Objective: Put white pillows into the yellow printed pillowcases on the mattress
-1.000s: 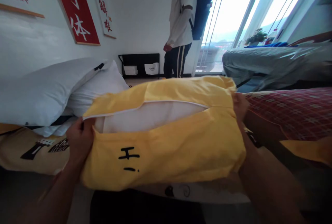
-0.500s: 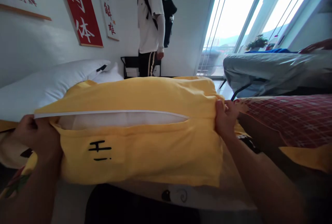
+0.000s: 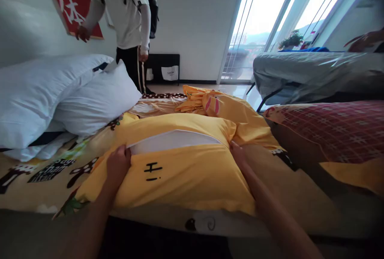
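Observation:
A yellow pillowcase [image 3: 189, 175] with black "Hi!" lettering lies on the bed in front of me. Through the long slit in its upper side shows a white pillow [image 3: 177, 139]. My left hand [image 3: 119, 164] is closed on the fabric at the slit's left end, fingers curled inward. At the right end of the slit, my right hand [image 3: 239, 154] grips the bunched edge of the case, with some fingertips hidden by cloth. Just behind the case lies a crumpled yellow cloth [image 3: 240, 117] with a pink-and-white print.
White pillows [image 3: 93, 101] are piled at the left on the patterned sheet [image 3: 51, 195]. A person [image 3: 129, 19] with a backpack stands beyond the bed. To the right are a red plaid cloth [image 3: 327, 131] and a plastic-wrapped mattress [image 3: 300, 69], with another person's hand [image 3: 364, 42] above it.
The pillowcase has come down onto the bed, looking fuller and less stretched. My hands have drawn closer together, the left moving right. The standing person has shifted left.

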